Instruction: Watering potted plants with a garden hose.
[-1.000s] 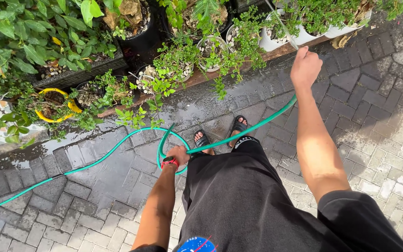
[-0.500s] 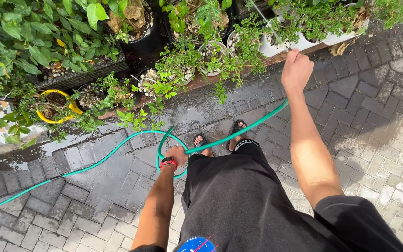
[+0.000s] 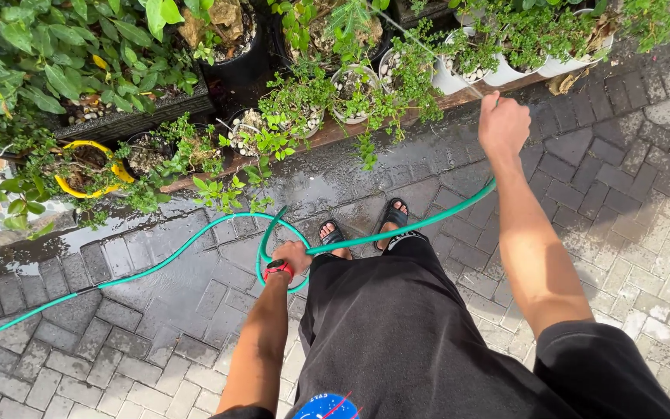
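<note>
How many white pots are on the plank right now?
3 visible: white pot above the right hand, a second beside it, a third further right. Foliage may hide more.

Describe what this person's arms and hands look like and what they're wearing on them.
Both arms are bare from the short black sleeves down. The left hand has a red and black wristband or watch at the wrist. The right hand shows no glove, ring or band.
</note>
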